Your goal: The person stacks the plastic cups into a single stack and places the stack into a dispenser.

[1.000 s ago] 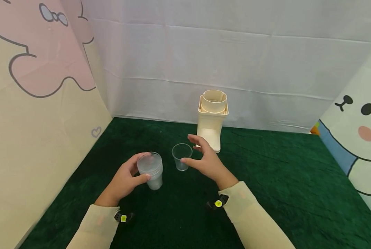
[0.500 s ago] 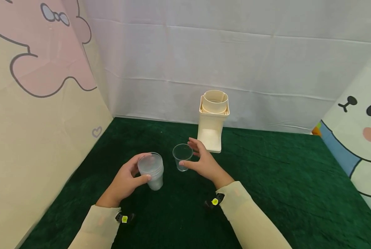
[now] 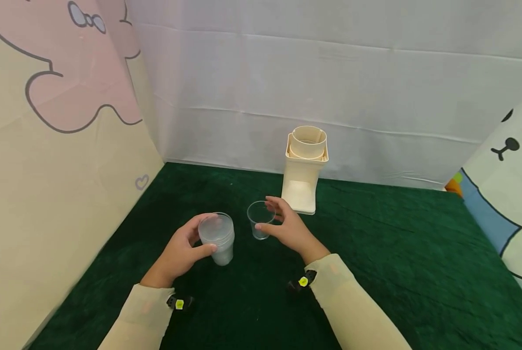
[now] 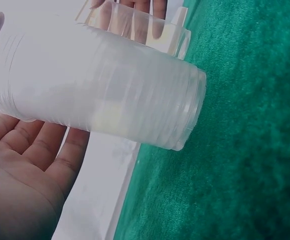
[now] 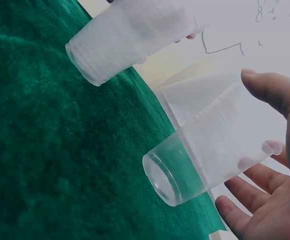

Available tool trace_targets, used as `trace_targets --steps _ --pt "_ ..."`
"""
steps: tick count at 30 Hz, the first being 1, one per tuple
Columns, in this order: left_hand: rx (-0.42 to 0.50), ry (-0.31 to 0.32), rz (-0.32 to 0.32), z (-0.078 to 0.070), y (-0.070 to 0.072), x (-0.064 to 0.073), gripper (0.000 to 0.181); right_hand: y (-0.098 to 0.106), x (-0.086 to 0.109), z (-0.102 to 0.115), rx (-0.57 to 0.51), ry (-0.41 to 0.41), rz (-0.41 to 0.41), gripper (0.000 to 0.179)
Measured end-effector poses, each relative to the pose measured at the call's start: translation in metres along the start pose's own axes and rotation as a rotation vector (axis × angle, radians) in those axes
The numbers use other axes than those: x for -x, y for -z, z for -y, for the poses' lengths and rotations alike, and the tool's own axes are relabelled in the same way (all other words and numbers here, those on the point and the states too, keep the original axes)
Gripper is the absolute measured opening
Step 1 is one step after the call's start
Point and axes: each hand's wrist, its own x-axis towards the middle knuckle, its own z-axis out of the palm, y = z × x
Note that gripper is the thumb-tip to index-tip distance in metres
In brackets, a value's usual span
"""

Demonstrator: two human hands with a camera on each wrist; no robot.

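A stack of clear plastic cups (image 3: 219, 236) stands left of centre on the green cloth, its nested rims seen close in the left wrist view. My left hand (image 3: 183, 250) holds this stack from its left side, the thumb in front and the fingers behind. To the right, a single clear plastic cup (image 3: 259, 218) stands upright, a small gap from the stack. My right hand (image 3: 289, 231) is around that cup, thumb at the near side and fingers behind. In the right wrist view, fingertips (image 5: 272, 146) meet the cup's wall near its rim.
A cream plastic holder (image 3: 302, 180) with a round tube on top stands behind the right hand, against the white back curtain (image 3: 243, 87). Green cloth (image 3: 374, 253) covers the table. Printed cartoon panels (image 3: 81, 204) rise at the left and right sides.
My right hand has come in closer around the single cup, its thumb and fingers nearing the wall. The left hand and the stack stay put; the head view has shifted slightly.
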Motion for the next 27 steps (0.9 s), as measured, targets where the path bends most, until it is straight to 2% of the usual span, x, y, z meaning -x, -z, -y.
trace_targets --steps 3,10,19,27 --pt "0.003 -0.002 0.002 0.000 0.000 0.000 0.059 0.000 -0.001 0.003 0.004 -0.016 0.009 0.078" --pt "-0.007 0.009 0.002 0.001 0.000 -0.001 0.060 0.002 0.018 0.037 -0.009 0.003 0.018 0.071" --pt "-0.017 0.019 0.003 0.000 0.001 -0.001 0.060 0.000 0.001 0.005 -0.044 0.018 0.003 0.075" --pt "-0.026 0.027 -0.002 0.000 0.001 -0.002 0.060 -0.001 0.002 0.003 -0.069 0.053 -0.006 0.073"
